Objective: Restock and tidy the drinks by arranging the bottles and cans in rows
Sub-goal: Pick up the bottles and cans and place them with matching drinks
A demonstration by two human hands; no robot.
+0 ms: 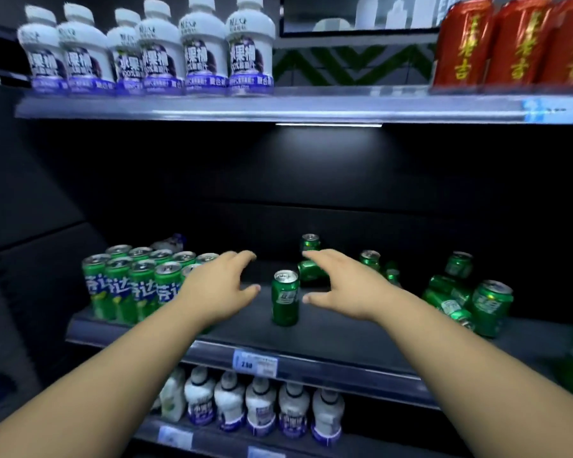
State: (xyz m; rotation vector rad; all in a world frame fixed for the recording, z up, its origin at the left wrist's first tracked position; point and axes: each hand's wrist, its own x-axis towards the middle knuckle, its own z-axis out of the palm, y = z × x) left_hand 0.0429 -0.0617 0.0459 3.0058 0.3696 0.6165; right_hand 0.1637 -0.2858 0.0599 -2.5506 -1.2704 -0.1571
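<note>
Head view: can (285, 297) between left hand (219, 289) and right hand (348, 285), fingers spread, holding nothing. Grip low; slide beside rows (136, 285), frame left.

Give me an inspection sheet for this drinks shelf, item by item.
Surface: dark middle shelf, partly bare.
Job's things: rowed green cans at left; single upright can between the hands; toppled cans at right.
Clutter: stray bottle, seemingly on its side, behind the rows.
Grippers: left hand and right hand open, fingers spread, holding nothing.
Cables: nothing seen.
Surroundings: upper white bottles, lower white bottles, red cans upper right.
</note>
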